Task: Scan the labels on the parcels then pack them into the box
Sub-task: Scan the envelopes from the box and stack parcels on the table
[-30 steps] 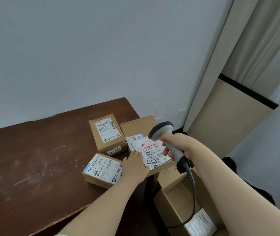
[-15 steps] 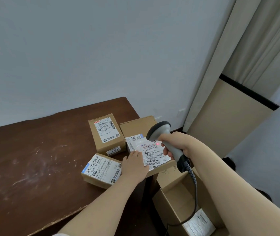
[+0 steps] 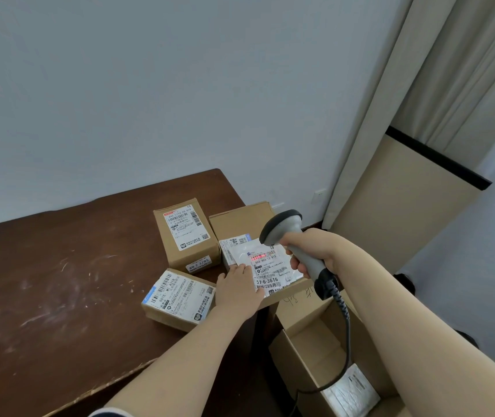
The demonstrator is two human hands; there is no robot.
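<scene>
I see a dark brown table (image 3: pixel 59 281) filling the lower left of the frame, its top scuffed with pale marks. Toward the centre, a low parcel (image 3: pixel 178 297) lies flat near the table's front edge with its white label facing up. Just above it in the frame stands a taller cardboard parcel (image 3: pixel 187 233), also labelled on top. My left hand (image 3: pixel 238 291) rests palm down at centre, fingers (image 3: pixel 241 270) stretched out flat and pressing the left edge of a white bagged parcel (image 3: pixel 267 267); it grips nothing. That bag lies on a wide flat carton (image 3: pixel 241 218) at the table's right edge. A red scan line glows across the bag's barcode. My right hand (image 3: pixel 315 251), right of centre, is wrapped tightly around the handle of a grey scanner (image 3: pixel 296 245), head aimed down at the label. In the lower right the open box (image 3: pixel 315 341) sits below the table, a white parcel (image 3: pixel 350 392) already inside
</scene>
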